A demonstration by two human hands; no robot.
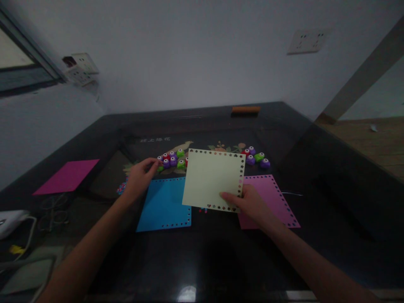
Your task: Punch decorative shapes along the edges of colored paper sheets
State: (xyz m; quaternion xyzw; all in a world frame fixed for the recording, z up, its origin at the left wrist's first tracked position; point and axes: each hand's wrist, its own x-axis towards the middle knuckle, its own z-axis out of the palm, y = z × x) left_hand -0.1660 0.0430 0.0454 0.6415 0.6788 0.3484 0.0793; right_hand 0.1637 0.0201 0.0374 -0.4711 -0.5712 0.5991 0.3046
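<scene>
My right hand (249,202) pinches the lower right corner of a pale yellow paper sheet (213,179) and holds it tilted above the dark table (202,252). Small shapes are punched along the sheet's edges. My left hand (140,176) reaches toward a cluster of small paper punches (173,160) in purple, green and red, its fingertips at the leftmost punch. A blue punched sheet (164,204) lies flat below my left hand. A pink punched sheet (271,202) lies under my right hand.
More punches (257,158) sit behind the pink sheet. A magenta sheet (67,176) lies at the left edge. A white device with a cord (11,221) sits at the near left. An orange bar (246,110) rests by the far wall.
</scene>
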